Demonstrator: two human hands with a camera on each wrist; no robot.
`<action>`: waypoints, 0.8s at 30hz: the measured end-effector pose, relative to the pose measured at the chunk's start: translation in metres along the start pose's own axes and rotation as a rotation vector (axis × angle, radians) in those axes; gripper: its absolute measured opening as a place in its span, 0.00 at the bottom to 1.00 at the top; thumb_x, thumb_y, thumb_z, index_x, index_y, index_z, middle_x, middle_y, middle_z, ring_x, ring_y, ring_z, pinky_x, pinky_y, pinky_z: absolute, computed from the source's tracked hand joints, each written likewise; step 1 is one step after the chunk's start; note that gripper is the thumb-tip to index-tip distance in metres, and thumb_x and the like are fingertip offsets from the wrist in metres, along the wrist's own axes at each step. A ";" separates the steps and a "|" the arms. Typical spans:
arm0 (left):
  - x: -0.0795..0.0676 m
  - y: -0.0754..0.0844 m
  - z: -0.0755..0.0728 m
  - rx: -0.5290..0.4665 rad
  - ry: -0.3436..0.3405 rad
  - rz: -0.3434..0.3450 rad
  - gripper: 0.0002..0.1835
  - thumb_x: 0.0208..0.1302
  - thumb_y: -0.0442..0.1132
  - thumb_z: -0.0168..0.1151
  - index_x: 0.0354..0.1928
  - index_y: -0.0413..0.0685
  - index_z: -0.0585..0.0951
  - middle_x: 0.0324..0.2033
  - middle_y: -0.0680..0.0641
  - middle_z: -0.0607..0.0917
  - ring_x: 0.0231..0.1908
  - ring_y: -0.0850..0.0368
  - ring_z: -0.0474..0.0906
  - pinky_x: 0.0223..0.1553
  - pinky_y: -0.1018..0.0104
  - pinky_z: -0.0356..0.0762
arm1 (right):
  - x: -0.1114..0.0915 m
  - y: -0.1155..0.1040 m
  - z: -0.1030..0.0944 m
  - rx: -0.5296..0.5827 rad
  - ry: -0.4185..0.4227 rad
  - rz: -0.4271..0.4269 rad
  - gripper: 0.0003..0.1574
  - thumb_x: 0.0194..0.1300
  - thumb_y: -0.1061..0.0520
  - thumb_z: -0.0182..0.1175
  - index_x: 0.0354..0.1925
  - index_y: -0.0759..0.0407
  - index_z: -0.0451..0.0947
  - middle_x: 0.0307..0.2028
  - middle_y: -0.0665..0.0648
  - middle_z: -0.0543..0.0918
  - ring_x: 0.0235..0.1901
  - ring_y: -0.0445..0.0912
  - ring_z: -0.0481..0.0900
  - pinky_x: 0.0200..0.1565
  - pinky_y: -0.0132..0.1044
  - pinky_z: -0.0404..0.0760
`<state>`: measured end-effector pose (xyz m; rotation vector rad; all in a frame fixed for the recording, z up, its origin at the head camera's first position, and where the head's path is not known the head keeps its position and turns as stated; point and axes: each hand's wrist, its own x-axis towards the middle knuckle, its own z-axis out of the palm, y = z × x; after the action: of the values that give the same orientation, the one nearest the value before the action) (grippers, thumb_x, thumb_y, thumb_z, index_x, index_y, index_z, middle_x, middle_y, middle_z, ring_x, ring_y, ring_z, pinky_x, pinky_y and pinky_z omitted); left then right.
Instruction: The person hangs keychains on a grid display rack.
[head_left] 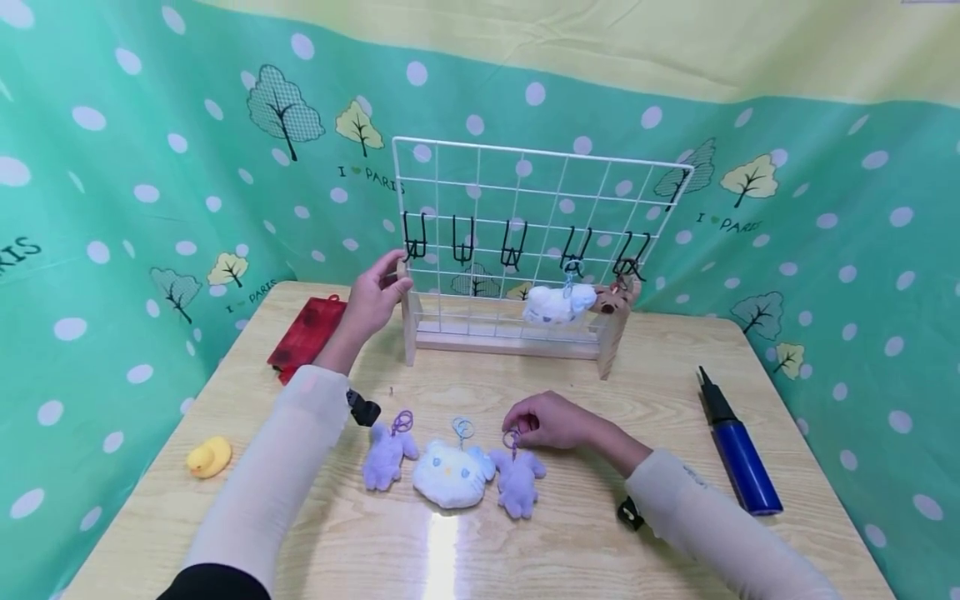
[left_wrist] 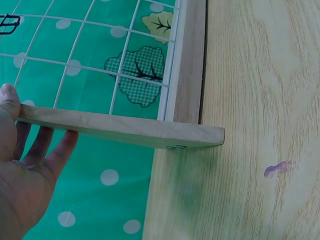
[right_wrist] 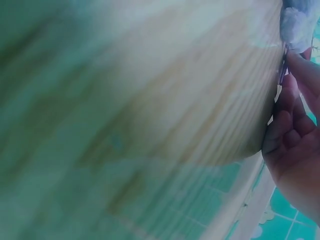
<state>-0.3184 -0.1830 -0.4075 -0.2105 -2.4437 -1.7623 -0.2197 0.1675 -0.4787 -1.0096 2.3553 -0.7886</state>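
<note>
Likely pickup step: right hand (head_left: pixel 551 421) pinching rightmost lilac plush keychain (head_left: pixel 517 485), lower centre, left hand (head_left: pixel 377 296) gripping wood-framed white-wire rack (head_left: pixel 510 342); next needs a lift

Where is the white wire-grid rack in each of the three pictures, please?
Head: the white wire-grid rack stands near the centre, slightly right.
Left wrist: part of its grid and one wooden post are at upper left, with the left hand at the post.
Right wrist: seemingly only a part, at lower right, below the right hand.
Shared landmark: the green polka-dot curtain.
</note>
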 end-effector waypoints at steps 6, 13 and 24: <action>0.001 -0.004 0.001 -0.007 0.000 0.007 0.29 0.73 0.42 0.61 0.74 0.63 0.69 0.73 0.43 0.71 0.71 0.43 0.71 0.65 0.49 0.78 | 0.000 0.000 0.001 -0.011 0.007 0.013 0.10 0.64 0.58 0.70 0.44 0.48 0.86 0.26 0.42 0.78 0.26 0.34 0.73 0.31 0.27 0.76; 0.000 -0.003 0.001 -0.004 0.001 0.002 0.28 0.73 0.43 0.61 0.73 0.64 0.70 0.72 0.43 0.72 0.70 0.43 0.72 0.64 0.48 0.79 | -0.002 -0.002 0.003 -0.024 0.024 -0.020 0.08 0.64 0.59 0.70 0.40 0.47 0.83 0.27 0.42 0.77 0.26 0.33 0.72 0.30 0.26 0.75; -0.002 -0.001 0.001 0.003 0.009 0.028 0.28 0.73 0.42 0.61 0.73 0.62 0.70 0.72 0.42 0.73 0.69 0.43 0.73 0.63 0.48 0.80 | -0.008 0.000 0.000 -0.018 0.073 -0.034 0.08 0.67 0.57 0.69 0.43 0.45 0.84 0.28 0.41 0.82 0.28 0.33 0.76 0.32 0.27 0.79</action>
<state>-0.3165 -0.1830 -0.4094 -0.2341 -2.4251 -1.7444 -0.2148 0.1731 -0.4772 -1.0474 2.4163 -0.8314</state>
